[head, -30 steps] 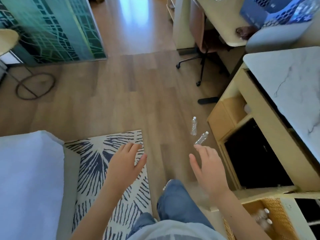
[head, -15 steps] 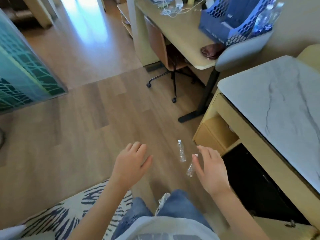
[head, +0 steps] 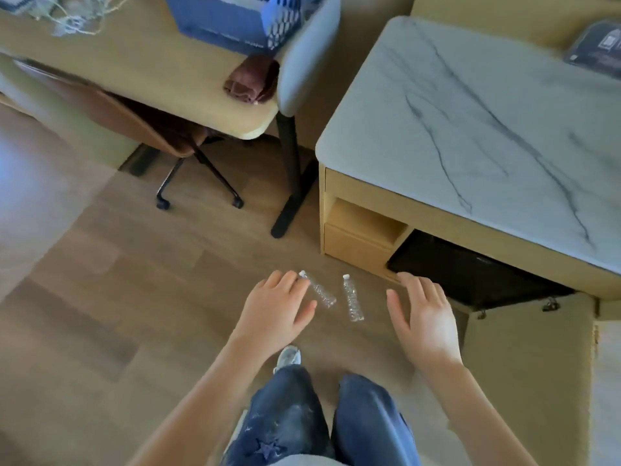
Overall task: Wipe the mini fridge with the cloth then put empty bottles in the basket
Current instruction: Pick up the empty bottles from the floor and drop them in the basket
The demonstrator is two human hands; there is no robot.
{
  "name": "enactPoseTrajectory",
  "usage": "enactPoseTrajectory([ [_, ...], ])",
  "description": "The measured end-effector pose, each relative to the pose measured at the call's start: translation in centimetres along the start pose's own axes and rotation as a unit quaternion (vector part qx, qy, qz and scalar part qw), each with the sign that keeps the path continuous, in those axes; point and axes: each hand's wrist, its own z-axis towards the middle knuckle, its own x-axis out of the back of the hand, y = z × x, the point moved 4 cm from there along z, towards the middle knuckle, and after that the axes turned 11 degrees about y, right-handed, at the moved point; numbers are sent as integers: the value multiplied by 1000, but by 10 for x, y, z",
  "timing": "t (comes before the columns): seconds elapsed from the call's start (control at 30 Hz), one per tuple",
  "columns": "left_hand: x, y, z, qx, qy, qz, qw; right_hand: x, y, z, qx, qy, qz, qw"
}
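Two clear empty plastic bottles with white caps lie on the wooden floor: one bottle (head: 318, 289) on the left, the other bottle (head: 352, 298) just right of it. My left hand (head: 275, 311) hovers over the floor, fingers spread, its fingertips by the left bottle's cap. My right hand (head: 421, 314) is open, to the right of the second bottle, holding nothing. The black mini fridge (head: 470, 275) sits inside the wooden cabinet under the marble top (head: 487, 129). A brown cloth (head: 252, 80) lies on the desk corner. The basket is out of view.
A desk (head: 151, 72) with a blue organiser (head: 235, 25) stands at the back, a brown wheeled chair (head: 134, 122) tucked beneath it and a black desk leg (head: 290, 183) beside the cabinet. An open cabinet door (head: 524, 364) sticks out at the lower right. My jeans-clad legs (head: 319, 418) are below.
The view has swung right and forward, toward the cabinet; the rug and basket have left the frame. Both hands have come down closer to the two bottles, now flanking them.
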Motion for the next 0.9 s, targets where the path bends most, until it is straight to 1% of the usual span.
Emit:
enactPoseTrajectory([
  [0.1, -43, -19, 12, -55, -40, -17, 998, -40, 10, -9, -58, -4, -12, 998],
  [0.23, -113, -37, 17, -68, -72, -52, 994, -108, 33, -17, -79, -20, -20, 996],
  [0.37, -225, -57, 13, -56, -76, -64, 994, -205, 82, -24, -53, -49, -29, 997],
  [0.5, -373, -81, -7, -47, -75, -59, 994, -325, 154, -39, -19, -75, -59, 995],
  [0.6, -489, -99, -26, -47, -76, -64, 994, -417, 218, -55, 4, -67, -72, 995],
  [0.73, -634, -126, -51, -67, -80, -64, 992, -538, 299, -77, 63, -34, -107, 992],
  [0.83, -718, -145, -64, -71, -76, -71, 992, -610, 346, -86, 97, -20, -111, 989],
  [0.9, -758, -155, -68, -69, -70, -64, 993, -645, 371, -90, 109, -23, -115, 987],
])
